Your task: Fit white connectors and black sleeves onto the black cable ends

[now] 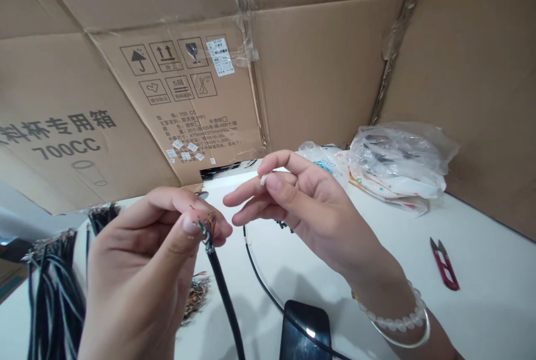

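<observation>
My left hand (154,254) pinches the stripped end of a black cable (224,293) between thumb and fingers. Thin coloured wires (208,227) fan out from that end, and the cable's black jacket runs down out of view. To its right, my right hand (301,198) is raised, with thumb and index finger closed on a small white piece (263,180) whose kind I cannot make out. Its other fingers stretch towards the left hand without touching the wires.
Bundles of black cables (56,298) hang at the left. Wire scraps (196,296) lie behind my left hand. A black phone-like object (305,326) lies at the front, red thread snips (444,265) at the right, plastic bags (397,164) behind. Cardboard (318,70) walls the table's back.
</observation>
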